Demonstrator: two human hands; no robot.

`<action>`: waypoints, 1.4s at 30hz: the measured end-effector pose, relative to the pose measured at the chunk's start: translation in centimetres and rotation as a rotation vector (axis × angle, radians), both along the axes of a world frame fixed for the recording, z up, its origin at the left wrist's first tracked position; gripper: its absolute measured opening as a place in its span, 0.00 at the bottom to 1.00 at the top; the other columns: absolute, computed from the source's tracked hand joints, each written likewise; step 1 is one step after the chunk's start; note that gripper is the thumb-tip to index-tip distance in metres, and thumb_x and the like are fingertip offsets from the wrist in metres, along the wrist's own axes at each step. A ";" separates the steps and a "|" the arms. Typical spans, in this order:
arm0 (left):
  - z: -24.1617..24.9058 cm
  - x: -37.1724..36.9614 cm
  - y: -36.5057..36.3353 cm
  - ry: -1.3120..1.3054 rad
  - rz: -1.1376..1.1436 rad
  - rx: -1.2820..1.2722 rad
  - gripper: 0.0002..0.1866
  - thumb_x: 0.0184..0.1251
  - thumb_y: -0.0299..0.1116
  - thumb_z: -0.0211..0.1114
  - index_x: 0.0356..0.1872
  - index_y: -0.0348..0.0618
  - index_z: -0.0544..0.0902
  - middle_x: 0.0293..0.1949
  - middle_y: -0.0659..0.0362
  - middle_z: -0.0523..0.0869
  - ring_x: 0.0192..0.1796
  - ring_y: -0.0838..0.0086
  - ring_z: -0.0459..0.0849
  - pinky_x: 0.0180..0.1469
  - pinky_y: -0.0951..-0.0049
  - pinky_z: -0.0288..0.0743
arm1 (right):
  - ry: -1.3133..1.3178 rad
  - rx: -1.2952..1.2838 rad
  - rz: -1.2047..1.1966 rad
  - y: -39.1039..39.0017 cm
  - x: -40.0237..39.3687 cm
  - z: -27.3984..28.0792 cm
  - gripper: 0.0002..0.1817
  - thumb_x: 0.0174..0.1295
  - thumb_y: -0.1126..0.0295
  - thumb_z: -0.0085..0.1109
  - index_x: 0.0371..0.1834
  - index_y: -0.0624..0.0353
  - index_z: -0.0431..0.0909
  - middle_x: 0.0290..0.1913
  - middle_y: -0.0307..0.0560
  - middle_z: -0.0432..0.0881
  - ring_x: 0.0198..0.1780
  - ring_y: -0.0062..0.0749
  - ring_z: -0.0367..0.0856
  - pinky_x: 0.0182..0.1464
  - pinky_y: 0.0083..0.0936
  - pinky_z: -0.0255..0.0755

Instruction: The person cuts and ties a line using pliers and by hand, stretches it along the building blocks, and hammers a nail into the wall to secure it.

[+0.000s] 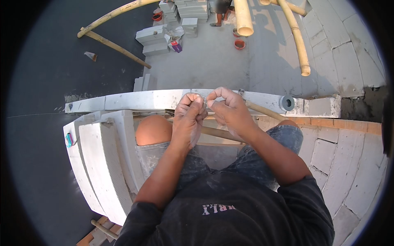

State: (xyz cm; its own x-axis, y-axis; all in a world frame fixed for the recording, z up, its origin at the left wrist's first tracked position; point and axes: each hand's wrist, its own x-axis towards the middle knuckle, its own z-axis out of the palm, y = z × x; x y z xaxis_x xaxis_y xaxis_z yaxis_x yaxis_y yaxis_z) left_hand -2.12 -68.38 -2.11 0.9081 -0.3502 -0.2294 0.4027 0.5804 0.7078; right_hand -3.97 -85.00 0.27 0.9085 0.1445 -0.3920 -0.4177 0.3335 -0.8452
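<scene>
Both hands meet in front of my knees, above a row of white blocks (143, 99). My left hand (188, 119) is closed, thumb pressed against curled fingers, on a thin string (152, 112) that runs off to the left along the wall. My right hand (228, 110) pinches at the same level, thumb and forefinger together, with a bit of the string between the two hands. The string is too fine to follow fully. On the right part of the block row sits a grey ring-shaped roll (287, 103).
Large white blocks (104, 164) stand at my left, with a turquoise tape measure (69, 140) on them. Bamboo poles (244, 24) cross overhead and beyond. On the floor below are stacked blocks (152, 36), red buckets (239, 44) and another person's legs (219, 18).
</scene>
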 end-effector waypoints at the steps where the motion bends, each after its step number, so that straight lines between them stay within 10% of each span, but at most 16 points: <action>1: -0.2 -0.1 -0.1 0.001 0.000 0.003 0.05 0.85 0.33 0.63 0.47 0.45 0.79 0.33 0.69 0.76 0.33 0.84 0.65 0.39 0.78 0.63 | 0.001 0.003 0.000 0.2 -0.1 -0.1 0.08 0.77 0.70 0.62 0.54 0.60 0.79 0.23 0.26 0.68 0.23 0.10 0.59 0.26 0.19 0.53; 7: 0.0 -0.5 0.0 -0.073 0.059 0.173 0.04 0.86 0.32 0.62 0.47 0.44 0.78 0.37 0.67 0.78 0.38 0.85 0.71 0.44 0.80 0.69 | -0.463 -0.432 -0.016 0.6 -0.7 -1.0 0.05 0.73 0.73 0.62 0.41 0.64 0.81 0.26 0.31 0.77 0.26 0.09 0.67 0.30 0.17 0.61; 9: 0.1 -0.7 -0.1 -0.308 0.107 0.592 0.05 0.87 0.31 0.61 0.46 0.41 0.79 0.39 0.65 0.80 0.43 0.84 0.75 0.50 0.79 0.72 | -0.456 -0.521 0.030 0.2 -0.7 -0.5 0.05 0.73 0.73 0.64 0.43 0.65 0.82 0.28 0.31 0.79 0.27 0.09 0.68 0.30 0.17 0.63; 33: 1.3 0.4 -0.1 -0.293 0.035 0.673 0.06 0.84 0.31 0.60 0.44 0.39 0.79 0.36 0.68 0.76 0.40 0.86 0.70 0.43 0.78 0.69 | -0.663 -0.758 -0.002 -0.4 -0.2 0.2 0.03 0.65 0.75 0.65 0.37 0.64 0.84 0.25 0.55 0.82 0.23 0.35 0.79 0.30 0.34 0.73; 34: 1.4 0.4 0.1 -0.277 0.029 0.669 0.06 0.84 0.31 0.61 0.45 0.40 0.79 0.36 0.68 0.77 0.40 0.86 0.71 0.43 0.78 0.69 | -0.564 -0.720 0.021 -0.4 -0.3 0.7 0.06 0.64 0.70 0.64 0.33 0.61 0.82 0.28 0.57 0.84 0.27 0.55 0.83 0.31 0.43 0.75; 42: 2.3 0.5 0.7 -0.320 -0.023 0.661 0.06 0.79 0.22 0.61 0.52 0.36 0.79 0.37 0.66 0.79 0.40 0.83 0.76 0.47 0.77 0.74 | -0.805 -0.963 0.024 -0.7 -0.1 -0.7 0.05 0.61 0.71 0.66 0.31 0.58 0.81 0.24 0.53 0.83 0.26 0.52 0.84 0.30 0.44 0.75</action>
